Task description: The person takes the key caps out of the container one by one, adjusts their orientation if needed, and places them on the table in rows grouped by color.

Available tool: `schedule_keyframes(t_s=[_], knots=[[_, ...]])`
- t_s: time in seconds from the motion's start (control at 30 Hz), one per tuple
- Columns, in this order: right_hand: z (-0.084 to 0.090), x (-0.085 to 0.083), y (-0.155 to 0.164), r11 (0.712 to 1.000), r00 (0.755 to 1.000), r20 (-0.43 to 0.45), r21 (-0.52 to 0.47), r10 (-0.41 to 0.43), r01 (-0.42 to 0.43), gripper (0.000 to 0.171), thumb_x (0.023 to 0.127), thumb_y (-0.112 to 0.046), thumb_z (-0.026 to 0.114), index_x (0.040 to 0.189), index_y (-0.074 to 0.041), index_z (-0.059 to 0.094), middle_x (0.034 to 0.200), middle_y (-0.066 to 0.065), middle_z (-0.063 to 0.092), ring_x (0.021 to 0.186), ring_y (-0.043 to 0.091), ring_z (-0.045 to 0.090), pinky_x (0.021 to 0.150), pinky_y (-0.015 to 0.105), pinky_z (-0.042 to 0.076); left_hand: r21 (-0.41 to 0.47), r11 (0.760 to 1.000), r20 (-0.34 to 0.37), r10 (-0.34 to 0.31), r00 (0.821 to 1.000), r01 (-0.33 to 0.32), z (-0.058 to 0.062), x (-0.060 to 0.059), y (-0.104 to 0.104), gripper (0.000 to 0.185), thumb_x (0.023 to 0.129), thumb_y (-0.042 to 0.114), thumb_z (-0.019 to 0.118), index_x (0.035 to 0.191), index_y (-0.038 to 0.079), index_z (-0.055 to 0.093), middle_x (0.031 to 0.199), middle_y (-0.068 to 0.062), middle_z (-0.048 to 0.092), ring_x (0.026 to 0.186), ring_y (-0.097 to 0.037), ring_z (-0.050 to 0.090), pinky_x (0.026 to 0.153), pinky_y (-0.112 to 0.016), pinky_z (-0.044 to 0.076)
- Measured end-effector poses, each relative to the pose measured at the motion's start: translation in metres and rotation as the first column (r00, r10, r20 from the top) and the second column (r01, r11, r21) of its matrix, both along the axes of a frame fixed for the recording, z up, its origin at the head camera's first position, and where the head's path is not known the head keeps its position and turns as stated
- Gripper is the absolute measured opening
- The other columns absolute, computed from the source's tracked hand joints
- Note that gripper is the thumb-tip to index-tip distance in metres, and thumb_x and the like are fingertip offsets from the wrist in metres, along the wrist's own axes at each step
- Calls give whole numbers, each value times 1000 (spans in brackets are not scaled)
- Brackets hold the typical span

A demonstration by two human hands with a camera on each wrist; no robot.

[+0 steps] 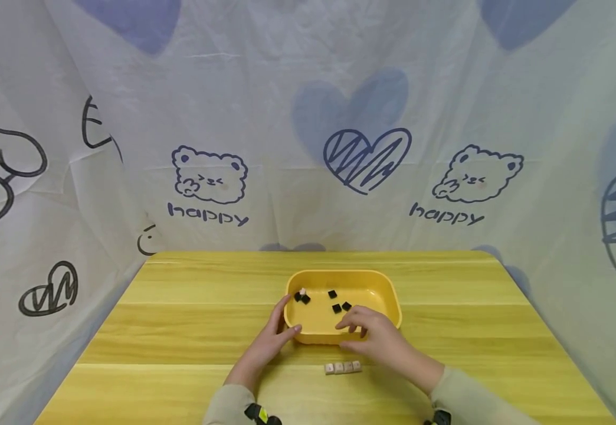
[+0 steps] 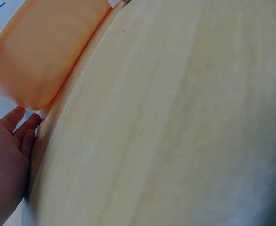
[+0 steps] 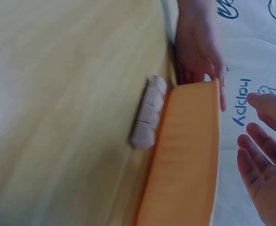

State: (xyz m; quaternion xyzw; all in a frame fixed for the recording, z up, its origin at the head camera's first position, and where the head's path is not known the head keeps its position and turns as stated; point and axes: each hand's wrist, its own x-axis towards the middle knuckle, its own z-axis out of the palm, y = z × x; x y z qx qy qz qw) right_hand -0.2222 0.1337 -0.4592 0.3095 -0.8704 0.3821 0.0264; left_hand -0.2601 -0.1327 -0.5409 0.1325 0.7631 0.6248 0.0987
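A shallow yellow tray (image 1: pixel 318 339) stands on the table. My left hand (image 1: pixel 268 343) holds its left front corner, the thumb on the front rim and a finger along the left rim. In the left wrist view, other fingers of that hand (image 2: pixel 8 155) lie against the tray's outer side. Over the tray's right front part hovers my right hand (image 1: pixel 377 336), fingers loosely bent; the right wrist view shows nothing in its grasp. Small black square pieces (image 1: pixel 332 294) and one white piece (image 1: pixel 302 291) lie inside the tray. Before it, several whitish blocks (image 1: pixel 343 368) with faint marks form a row.
The wood-grain table (image 1: pixel 180 330) runs out on both sides of the tray. Behind it hangs a white cloth (image 1: pixel 287 195) printed with hearts and bears, and more cloth hangs at both sides.
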Motion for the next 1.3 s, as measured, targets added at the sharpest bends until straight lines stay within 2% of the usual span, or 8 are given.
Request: schedule_keyframes(t_s=[0.23, 0.43, 0.63, 0.83, 0.93, 1.3], knots=[[6, -22, -14, 998, 999, 33, 58, -39, 37, 24, 83, -12, 79, 106, -15, 72, 100, -8, 61, 89, 23, 60, 75, 38, 53, -2, 1000, 4, 9, 1000, -9, 0, 0, 1, 78, 97, 26, 63, 157, 23, 13, 159, -23, 13, 145, -38, 13, 115, -55, 9], [8, -43, -27, 992, 997, 42, 110, -62, 57, 23, 84, -16, 78, 105, -14, 72, 96, -6, 60, 87, 21, 59, 73, 32, 51, 5, 1000, 1, 9, 1000, -9, 0, 1, 1, 76, 98, 19, 61, 157, 22, 14, 158, -25, 14, 145, -39, 13, 114, -57, 10], [10, -61, -40, 995, 986, 150, 78, -78, 67, 25, 85, -19, 78, 108, -13, 71, 103, -2, 64, 97, 28, 60, 81, 38, 51, 20, 1000, 3, 2, 1000, -2, 3, 2, 1, 76, 98, 19, 61, 157, 22, 13, 159, -23, 12, 145, -39, 12, 114, -58, 10], [3, -79, -50, 994, 966, 242, 81, -88, 70, 33, 85, -20, 78, 115, -8, 70, 114, 8, 65, 104, 31, 59, 85, 43, 50, 24, 1000, 13, 5, 1000, -5, 5, 3, 1, 76, 98, 18, 61, 157, 21, 14, 159, -23, 12, 145, -38, 11, 113, -59, 10], [-4, -89, -56, 993, 955, 276, 82, -105, 86, 36, 84, -18, 78, 117, -7, 70, 118, 10, 64, 105, 31, 59, 84, 44, 51, 25, 1000, 12, 7, 1000, -8, 6, 2, 1, 76, 98, 18, 61, 157, 21, 14, 159, -22, 13, 145, -37, 12, 114, -58, 10], [-23, -109, -70, 994, 939, 326, 51, -110, 98, 39, 82, -12, 79, 118, -1, 67, 120, 14, 64, 110, 35, 58, 91, 48, 49, 13, 1000, 10, -2, 1000, 2, 7, 4, 0, 76, 97, 22, 62, 157, 21, 15, 160, -22, 10, 145, -38, 12, 114, -56, 9]])
